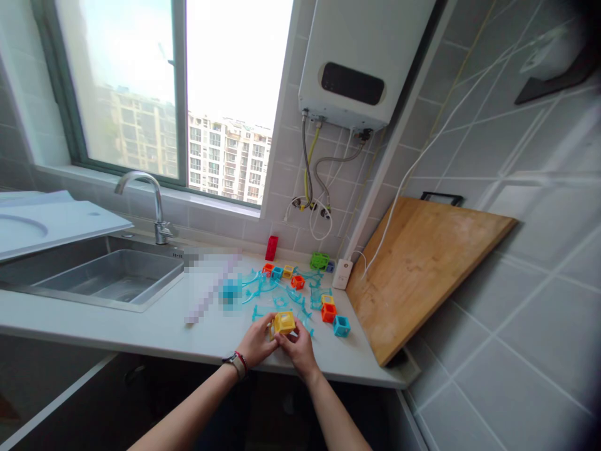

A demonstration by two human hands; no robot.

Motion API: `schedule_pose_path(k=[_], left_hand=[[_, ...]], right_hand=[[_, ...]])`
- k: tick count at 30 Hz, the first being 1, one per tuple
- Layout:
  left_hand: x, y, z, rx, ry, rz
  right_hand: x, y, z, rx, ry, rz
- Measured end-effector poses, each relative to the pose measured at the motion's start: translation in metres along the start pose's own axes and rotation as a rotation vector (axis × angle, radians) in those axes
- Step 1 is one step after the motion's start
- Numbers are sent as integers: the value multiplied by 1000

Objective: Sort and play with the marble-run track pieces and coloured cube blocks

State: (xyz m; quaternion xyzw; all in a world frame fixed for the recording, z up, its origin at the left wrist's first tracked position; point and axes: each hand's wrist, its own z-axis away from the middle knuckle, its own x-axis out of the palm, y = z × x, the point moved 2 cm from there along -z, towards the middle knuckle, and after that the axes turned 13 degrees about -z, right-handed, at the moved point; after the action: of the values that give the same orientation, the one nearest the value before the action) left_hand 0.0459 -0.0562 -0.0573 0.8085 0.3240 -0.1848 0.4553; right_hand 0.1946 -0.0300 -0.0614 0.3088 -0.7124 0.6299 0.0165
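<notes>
A yellow hollow block (pixel 284 322) is held between my two hands above the front part of the white counter (pixel 201 338). My left hand (pixel 257 341), with a watch and a red band at its wrist, grips the block's left side. Fingers of my right hand (pixel 299 349) close on its lower right side. Behind the block lie clear blue plastic pieces (pixel 282 303). To the right stand an orange block (pixel 328 312) and a blue block (pixel 342 326). Farther back are another orange block (pixel 297 282) and a yellow block (pixel 288 271).
A steel sink (pixel 141 307) with a faucet (pixel 159 213) is on the left. A wooden board (pixel 422 263) leans against the right wall beside a white plug-in box (pixel 342 274). Near the back wall stand a red piece (pixel 271 248) and a green piece (pixel 320 260).
</notes>
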Motion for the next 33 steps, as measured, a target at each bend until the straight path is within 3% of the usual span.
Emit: schedule_pose_path(k=[15,26,33], left_hand=[[-4,6,-1,-69,-27,79],[-4,0,0,-123,-4,129],[-4,-5,0,-125,-31,179]], right_hand=[[-7,4,-2,11,104,-16],[-4,3,-1,3,155,-46],[-2,1,-1,40,60,-34]])
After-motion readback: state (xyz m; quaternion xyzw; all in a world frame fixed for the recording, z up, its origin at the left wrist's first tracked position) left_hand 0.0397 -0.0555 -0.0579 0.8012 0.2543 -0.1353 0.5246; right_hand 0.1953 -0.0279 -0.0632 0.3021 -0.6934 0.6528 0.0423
